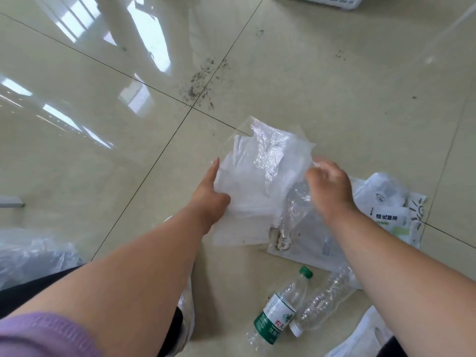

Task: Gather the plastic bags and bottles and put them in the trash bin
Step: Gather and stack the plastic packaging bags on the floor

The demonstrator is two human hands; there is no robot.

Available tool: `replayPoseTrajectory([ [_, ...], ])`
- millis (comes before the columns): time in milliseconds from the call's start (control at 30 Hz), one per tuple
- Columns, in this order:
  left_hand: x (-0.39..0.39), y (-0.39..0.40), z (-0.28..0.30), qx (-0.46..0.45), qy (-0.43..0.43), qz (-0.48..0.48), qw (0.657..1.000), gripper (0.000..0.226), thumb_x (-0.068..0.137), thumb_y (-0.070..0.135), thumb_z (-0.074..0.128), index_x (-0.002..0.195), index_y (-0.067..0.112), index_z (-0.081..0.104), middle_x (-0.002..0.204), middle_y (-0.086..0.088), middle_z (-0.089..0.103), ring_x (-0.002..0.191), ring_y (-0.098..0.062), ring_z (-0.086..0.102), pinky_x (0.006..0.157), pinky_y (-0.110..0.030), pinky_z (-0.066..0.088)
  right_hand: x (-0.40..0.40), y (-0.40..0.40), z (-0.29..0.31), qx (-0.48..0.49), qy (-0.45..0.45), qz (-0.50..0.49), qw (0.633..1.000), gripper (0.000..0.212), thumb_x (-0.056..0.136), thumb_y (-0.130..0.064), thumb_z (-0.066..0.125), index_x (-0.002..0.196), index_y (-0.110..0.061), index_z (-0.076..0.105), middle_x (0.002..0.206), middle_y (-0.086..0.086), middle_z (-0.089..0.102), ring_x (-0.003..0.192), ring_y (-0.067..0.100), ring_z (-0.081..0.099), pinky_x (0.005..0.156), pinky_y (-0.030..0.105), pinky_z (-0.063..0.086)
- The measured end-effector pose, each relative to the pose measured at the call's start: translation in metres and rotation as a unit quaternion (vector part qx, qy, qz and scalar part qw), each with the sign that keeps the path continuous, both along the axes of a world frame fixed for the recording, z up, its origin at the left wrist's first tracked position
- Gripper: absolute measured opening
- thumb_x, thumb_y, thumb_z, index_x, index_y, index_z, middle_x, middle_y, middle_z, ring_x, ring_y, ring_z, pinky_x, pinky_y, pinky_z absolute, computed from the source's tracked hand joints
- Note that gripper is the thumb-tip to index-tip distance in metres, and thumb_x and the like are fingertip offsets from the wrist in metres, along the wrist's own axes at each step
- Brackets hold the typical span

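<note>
Now both hands, left [210,194] and right [328,188], pinch the clear bags [260,176]; I'd bunch them tight before lifting.

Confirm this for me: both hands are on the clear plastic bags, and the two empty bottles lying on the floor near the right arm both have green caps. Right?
Not quite. In the head view only the labelled bottle has a green cap; the unlabelled clear bottle beside it has a white one. Otherwise correct: the left hand and right hand are both on the clear plastic bags.

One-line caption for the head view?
Both hands gather clear plastic bags on tiled floor; two bottles nearby.
</note>
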State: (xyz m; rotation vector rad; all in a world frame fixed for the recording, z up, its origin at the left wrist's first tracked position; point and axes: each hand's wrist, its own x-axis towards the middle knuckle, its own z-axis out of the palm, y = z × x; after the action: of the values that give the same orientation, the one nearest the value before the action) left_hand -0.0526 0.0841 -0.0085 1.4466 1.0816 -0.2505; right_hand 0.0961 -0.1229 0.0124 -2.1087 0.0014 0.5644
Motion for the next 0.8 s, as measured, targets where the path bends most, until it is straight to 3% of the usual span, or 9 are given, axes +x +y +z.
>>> replayPoseTrajectory([
  [133,0.014,-0.004,0.015,-0.169,-0.004,0.084,0.982,0.075,0.102,0.009,0.05,0.168,0.043,0.043,0.121,-0.005,0.069,0.091,-0.018,0.065,0.076,-0.03,0.049,-0.05,0.033,0.02,0.011,0.095,0.36,0.928,0.019,0.094,-0.018,0.063,0.075,-0.017,0.063,0.165,-0.023,0.03,0.148,-0.005,0.039,0.113,0.011,0.032],
  [200,0.016,-0.003,0.025,-0.293,-0.01,0.1,0.951,0.048,0.106,0.041,0.052,0.146,0.02,0.069,0.121,-0.012,0.078,0.101,-0.032,0.074,0.086,-0.039,0.056,-0.071,0.042,0.016,-0.037,0.088,0.455,0.885,0.016,0.091,-0.027,0.066,0.077,-0.026,0.059,0.176,-0.014,0.022,0.165,0.01,0.015,0.131,0.036,0.019],
  [267,0.015,0.0,0.021,-0.284,-0.006,0.092,0.954,0.055,0.104,0.05,0.061,0.139,0.008,0.072,0.117,-0.018,0.08,0.101,-0.036,0.076,0.09,-0.047,0.061,-0.083,0.045,0.012,-0.039,0.071,0.477,0.875,0.021,0.089,-0.035,0.07,0.075,-0.03,0.055,0.177,-0.009,0.028,0.166,0.012,0.009,0.132,0.046,0.011],
  [400,0.002,0.011,-0.003,-0.132,0.03,0.042,0.99,0.041,0.102,-0.005,0.062,0.139,0.009,0.07,0.118,-0.024,0.081,0.089,-0.037,0.08,0.084,-0.057,0.068,-0.085,0.046,-0.001,0.073,0.125,0.308,0.94,0.023,0.081,-0.052,0.07,0.076,-0.03,0.069,0.131,-0.01,0.072,0.126,0.002,0.062,0.106,0.024,0.045],
  [467,-0.009,0.017,-0.011,-0.133,0.044,-0.012,0.99,0.041,0.098,-0.009,0.065,0.13,0.013,0.075,0.105,-0.017,0.082,0.074,-0.031,0.081,0.069,-0.046,0.068,-0.07,0.046,-0.01,0.076,0.116,0.102,0.985,0.027,0.081,-0.052,0.069,0.079,-0.026,0.074,0.094,-0.012,0.076,0.093,0.007,0.069,0.086,0.025,0.053],
  [533,-0.017,0.021,-0.014,-0.16,0.058,-0.065,0.983,0.043,0.091,-0.002,0.074,0.126,0.022,0.076,0.104,-0.015,0.081,0.071,-0.028,0.079,0.074,-0.047,0.066,-0.042,0.041,-0.026,0.01,0.099,-0.04,0.994,0.035,0.086,-0.052,0.069,0.089,-0.017,0.072,0.087,-0.004,0.075,0.088,0.021,0.071,0.077,0.035,0.053],
  [633,-0.015,0.02,-0.015,-0.235,0.062,-0.114,0.963,0.054,0.079,0.005,0.079,0.131,0.017,0.077,0.114,-0.024,0.081,0.093,-0.036,0.078,0.096,-0.062,0.064,-0.003,0.028,-0.048,0.03,0.338,-0.114,0.934,0.06,0.083,-0.066,0.072,0.117,-0.017,0.077,0.105,0.005,0.082,0.102,0.029,0.075,0.085,0.037,0.057],
  [700,-0.011,0.016,-0.017,-0.284,0.034,-0.123,0.95,0.052,0.083,0.003,0.079,0.134,0.011,0.074,0.097,-0.013,0.083,0.082,-0.029,0.078,0.083,-0.043,0.068,0.002,0.019,-0.046,0.093,0.525,-0.064,0.844,0.069,0.087,-0.075,0.066,0.131,-0.022,0.075,0.129,0.011,0.078,0.12,0.031,0.073,0.108,0.049,0.054],
  [800,-0.001,0.011,-0.011,-0.326,-0.008,-0.119,0.938,0.039,0.092,-0.003,0.075,0.13,0.007,0.073,0.079,-0.003,0.076,0.065,-0.016,0.074,0.065,-0.024,0.062,-0.001,0.011,-0.034,0.147,0.537,-0.022,0.831,0.051,0.111,-0.054,0.042,0.109,-0.012,0.071,0.1,0.01,0.082,0.079,0.021,0.084,0.082,0.043,0.06],
])
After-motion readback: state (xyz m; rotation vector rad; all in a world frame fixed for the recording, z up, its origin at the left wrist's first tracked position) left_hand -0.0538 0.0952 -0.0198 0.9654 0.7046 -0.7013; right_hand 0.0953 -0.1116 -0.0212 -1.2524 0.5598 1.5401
